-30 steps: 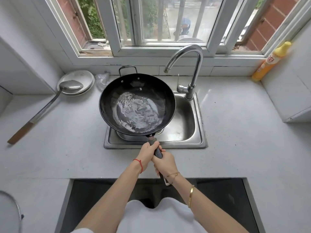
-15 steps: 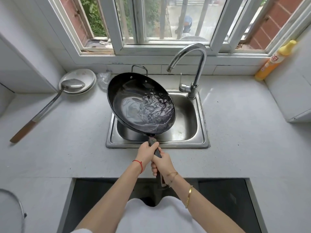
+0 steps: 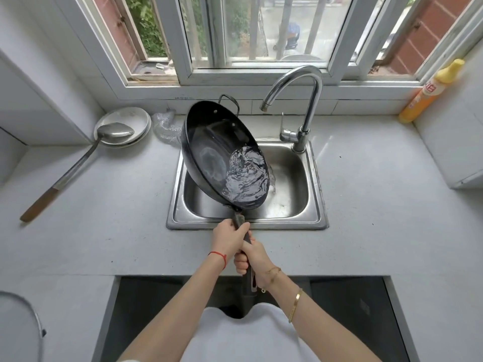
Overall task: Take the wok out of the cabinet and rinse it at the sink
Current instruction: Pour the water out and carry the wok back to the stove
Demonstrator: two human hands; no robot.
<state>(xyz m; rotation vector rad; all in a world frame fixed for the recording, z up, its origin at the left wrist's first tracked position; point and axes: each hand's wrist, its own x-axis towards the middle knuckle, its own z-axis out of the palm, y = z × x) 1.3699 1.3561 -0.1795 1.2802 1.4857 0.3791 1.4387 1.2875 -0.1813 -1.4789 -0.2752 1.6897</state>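
Nearest to me, both hands are clenched round the long dark handle: the right hand (image 3: 252,254) lower down, the left hand (image 3: 228,237) just above it, fingers (image 3: 241,265) wrapped fully round. They hold the black wok (image 3: 209,142) above the steel sink (image 3: 312,218), tilted steeply so its right rim dips low. Water (image 3: 245,178) pools against that low side and spills over the rim into the basin. The pale grey desk (image 3: 104,218) surrounds the sink. To the left a ladle (image 3: 78,165) rests with its bowl on stacked plates (image 3: 136,118). Behind stands the curved tap (image 3: 304,100), a yellow bottle (image 3: 428,92) in the right corner, then the window (image 3: 261,30).
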